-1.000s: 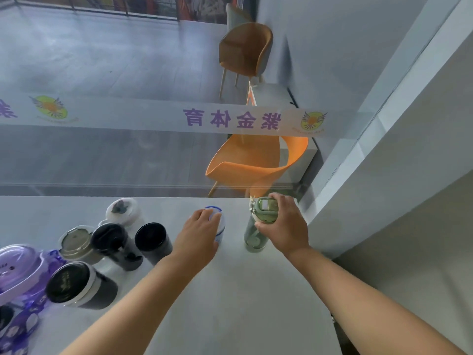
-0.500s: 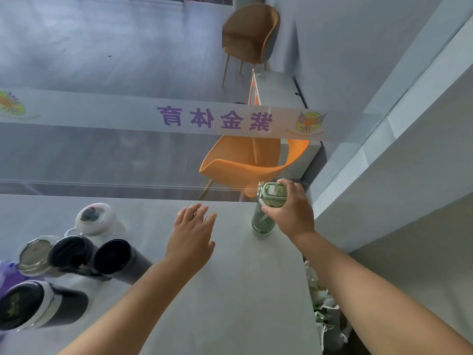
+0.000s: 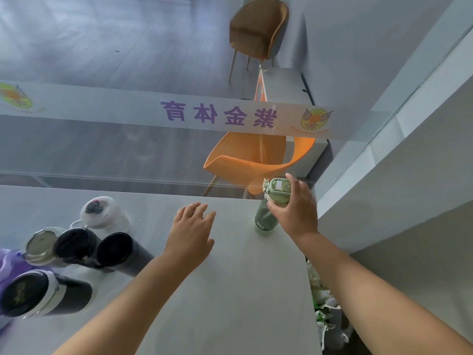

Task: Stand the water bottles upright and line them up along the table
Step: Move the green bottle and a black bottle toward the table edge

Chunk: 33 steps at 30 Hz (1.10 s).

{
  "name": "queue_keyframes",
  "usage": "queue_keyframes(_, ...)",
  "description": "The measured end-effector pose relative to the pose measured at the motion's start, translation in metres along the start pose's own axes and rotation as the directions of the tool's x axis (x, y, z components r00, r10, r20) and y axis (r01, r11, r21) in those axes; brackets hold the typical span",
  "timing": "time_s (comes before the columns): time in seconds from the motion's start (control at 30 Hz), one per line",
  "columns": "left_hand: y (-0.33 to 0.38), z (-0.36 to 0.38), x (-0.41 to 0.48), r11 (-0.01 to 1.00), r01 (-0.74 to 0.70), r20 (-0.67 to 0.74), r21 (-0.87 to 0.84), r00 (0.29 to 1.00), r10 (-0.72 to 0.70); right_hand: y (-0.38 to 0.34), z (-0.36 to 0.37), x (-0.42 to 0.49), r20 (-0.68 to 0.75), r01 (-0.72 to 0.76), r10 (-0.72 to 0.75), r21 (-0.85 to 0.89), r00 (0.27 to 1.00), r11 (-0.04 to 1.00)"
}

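Note:
A green water bottle (image 3: 266,219) stands upright at the far right corner of the grey table (image 3: 230,290). My right hand (image 3: 297,211) is closed around its lid and neck. To its left, my left hand (image 3: 192,231) hovers palm down with fingers apart; no bottle shows under it. At the left is a cluster that looks upright: a white jug with a handle (image 3: 102,213), an olive-lidded bottle (image 3: 42,245), two black bottles (image 3: 76,245) (image 3: 120,249) and a black bottle with a silver ring (image 3: 38,294).
A purple container (image 3: 10,267) sits at the left edge. A glass wall with a lettered banner (image 3: 217,116) runs behind the table, with an orange chair (image 3: 256,160) beyond it. White bags (image 3: 325,303) lie below the table's right edge, next to a white wall.
My right hand carried the green bottle toward the far right corner. My left hand came off the white, blue-ringed bottle, which is no longer in sight. The view shifted right.

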<state>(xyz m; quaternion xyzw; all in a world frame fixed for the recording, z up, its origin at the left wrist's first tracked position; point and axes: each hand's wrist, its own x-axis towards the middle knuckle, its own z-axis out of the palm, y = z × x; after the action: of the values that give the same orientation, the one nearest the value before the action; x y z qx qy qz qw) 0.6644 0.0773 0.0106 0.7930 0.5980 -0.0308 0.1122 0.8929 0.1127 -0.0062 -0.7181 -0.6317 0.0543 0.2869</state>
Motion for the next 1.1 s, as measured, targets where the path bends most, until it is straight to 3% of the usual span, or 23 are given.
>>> queue_keyframes(0.17, -0.019, -0.014, -0.02, 0.999, 0.011, -0.086, -0.05, 0.996, -0.016, -0.019, 0.004, -0.008, -0.18, 0.024, -0.06, -0.191, 0.982, 0.981)
queue_keyframes(0.23, -0.031, -0.023, -0.029, 0.997, 0.016, -0.123, -0.07, 0.992, -0.024, -0.037, 0.009, -0.015, -0.242, 0.101, -0.144, -0.18, 0.96, 0.978)
queue_keyframes(0.33, -0.055, -0.036, -0.044, 0.996, 0.046, -0.119, -0.072, 0.991, -0.055, -0.074, 0.024, -0.03, -0.219, 0.222, -0.242, -0.114, 0.945, 0.968)
queue_keyframes(0.47, -0.101, -0.053, -0.063, 0.987, 0.127, -0.108, -0.101, 0.985, -0.138, -0.132, 0.05, -0.051, -0.067, 0.358, -0.353, 0.089, 0.933, 0.929)
queue_keyframes(0.6, -0.152, -0.061, -0.084, 0.968, 0.214, -0.103, -0.134, 0.968, -0.229, -0.186, 0.072, -0.077, 0.114, 0.401, -0.438, 0.248, 0.892, 0.882)
queue_keyframes(0.77, -0.195, -0.058, -0.105, 0.964, 0.227, -0.052, -0.136, 0.97, -0.236, -0.232, 0.095, -0.102, 0.419, 0.388, -0.524, 0.369, 0.742, 0.845)
queue_keyframes(0.87, -0.21, -0.055, -0.107, 0.97, 0.2, -0.041, -0.141, 0.977, -0.207, -0.244, 0.101, -0.109, 0.514, 0.46, -0.533, 0.274, 0.672, 0.845)
queue_keyframes(0.93, -0.217, -0.053, -0.105, 0.976, 0.167, -0.04, -0.142, 0.984, -0.174, -0.248, 0.103, -0.111, 0.537, 0.466, -0.499, 0.207, 0.681, 0.86)
queue_keyframes(1.1, -0.22, -0.048, -0.092, 0.984, 0.049, -0.047, -0.169, 0.997, -0.058, -0.253, 0.101, -0.106, 0.462, 0.301, -0.341, 0.16, 0.819, 0.94)
